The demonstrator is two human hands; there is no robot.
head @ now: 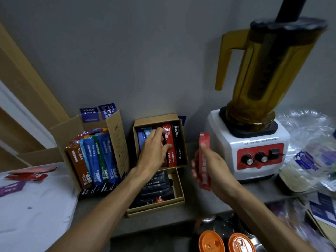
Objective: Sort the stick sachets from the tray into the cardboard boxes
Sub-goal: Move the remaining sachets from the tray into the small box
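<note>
**Red stick being held just right of its likely box**

A red stick sachet [204,171] is being pinched upright in the grip of the right hand [211,166], with the thumb across its front and the fingers curled behind. Its long axis is running near vertical. The upper small box [156,119] is lying to the left of that grip and a little farther back. Red sachets [170,142] are packed in it side by side, roughly parallel to the held 1.

The left hand [154,153], the nearer of the 2, is being rested inside that box. Its fingers are spread over the sachets, and nothing is seen to be held in it. A gap is probably being opened for the red stick.

The box's middle is being covered by that hand, so the free room cannot be judged. The tray [36,197] is being cut off at the left edge, and the few sachets on it are blurred.
</note>
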